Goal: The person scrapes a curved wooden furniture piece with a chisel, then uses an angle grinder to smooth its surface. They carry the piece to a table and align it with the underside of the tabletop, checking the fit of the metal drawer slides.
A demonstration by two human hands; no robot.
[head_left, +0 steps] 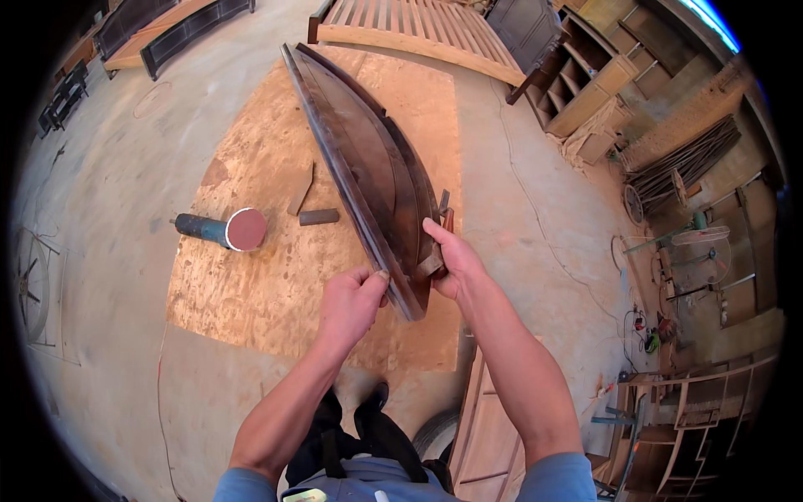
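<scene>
- Rust-red sanding disc on the blue disc sander [224, 229] lies face-out on the plywood sheet [251, 293] at the left, well apart from both hands; in my judgement it is best left lying there while the panel is being turned and checked.
- Two small wooden blocks [319, 217] lie just beside the panel's lower edge, so the piece should be lifted over them rather than dragged.
- The left hand [350, 303] pinches the near rim with a narrow grip, thumb and fingers closed on the edge.
- The dark curved wooden panel [368, 167] stands tilted on edge, its far end reaching away over the sheet.
- The right hand [447, 259] wraps the panel's near right end, grip closed on it; keeping both holds firm likely stops the long piece from twisting.
</scene>
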